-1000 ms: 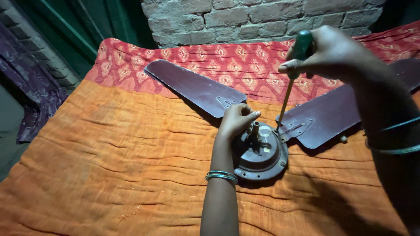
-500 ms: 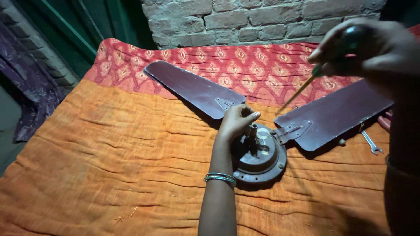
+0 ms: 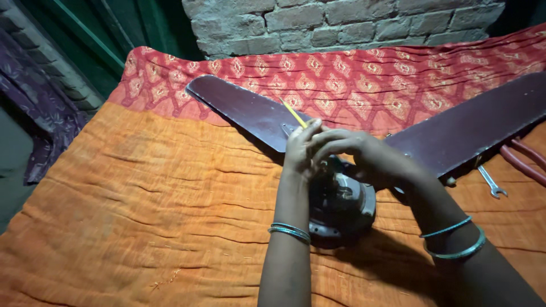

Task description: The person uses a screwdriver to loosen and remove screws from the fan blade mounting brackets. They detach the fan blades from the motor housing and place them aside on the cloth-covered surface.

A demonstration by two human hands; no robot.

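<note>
In the middle of the frame I see both hands together over the ceiling fan motor hub (image 3: 341, 207), a round dark metal housing that lies on the orange quilted cloth (image 3: 142, 199). The left hand (image 3: 300, 149) rests at the upper left edge of the hub, fingers curled narrow, and the right hand (image 3: 364, 156) comes from the lower right and lies across the top of the hub, fingers bent and touching the left hand. A thin yellow shaft, the screwdriver (image 3: 294, 113), sticks out up and to the left from between the fingers; I cannot tell which hand grips it, because the handle is hidden. One dark brown fan blade (image 3: 244, 111) goes from the hub to the upper left, and the second blade (image 3: 472, 131) goes to the upper right. The upper band of the cloth is a red patterned border (image 3: 352, 79), under the brick wall (image 3: 341, 23). At the right edge, just below the second blade, lies a small open-end spanner (image 3: 492, 183), apart from the hands.
</note>
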